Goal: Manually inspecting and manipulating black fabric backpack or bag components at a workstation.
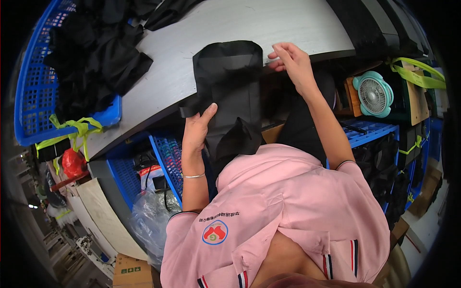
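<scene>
A black fabric piece [235,96], sewn like a flat pouch or panel, hangs over the front edge of the light grey table [293,24] and down toward my lap. My left hand [198,126] is closed on its left side, thumb on top, with a short black strap [189,110] sticking out there. The fingers beneath the fabric are hidden. My right hand [294,65] is raised just past the fabric's upper right edge. Its fingers are slightly bent and apart, and nothing shows between them.
A blue plastic basket [36,126] heaped with black fabric pieces [91,57] stands at the left. More black fabric [357,26] lies at the table's far right. Below the table edge are a small turquoise fan [374,94] and blue crates [370,132]. Yellow-green straps [418,74] hang nearby.
</scene>
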A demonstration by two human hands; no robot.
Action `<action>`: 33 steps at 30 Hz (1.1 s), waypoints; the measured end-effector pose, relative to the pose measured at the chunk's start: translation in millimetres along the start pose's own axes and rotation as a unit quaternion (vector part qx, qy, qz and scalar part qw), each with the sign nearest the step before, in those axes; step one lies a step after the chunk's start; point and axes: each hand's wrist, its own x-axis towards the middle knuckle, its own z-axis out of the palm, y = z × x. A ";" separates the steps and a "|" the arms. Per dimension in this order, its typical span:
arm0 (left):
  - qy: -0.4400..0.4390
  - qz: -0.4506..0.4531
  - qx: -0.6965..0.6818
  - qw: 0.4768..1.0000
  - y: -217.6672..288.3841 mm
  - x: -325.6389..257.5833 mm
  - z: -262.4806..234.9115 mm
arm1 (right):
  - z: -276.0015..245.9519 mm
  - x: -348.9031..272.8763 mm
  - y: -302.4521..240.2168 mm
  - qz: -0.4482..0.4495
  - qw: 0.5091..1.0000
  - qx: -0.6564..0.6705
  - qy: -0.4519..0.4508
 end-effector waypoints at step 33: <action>-0.299 -0.183 0.107 0.931 -58.4 -36.9 110.3 | -463.4 -356.0 95.1 0.035 0.701 -0.094 0.706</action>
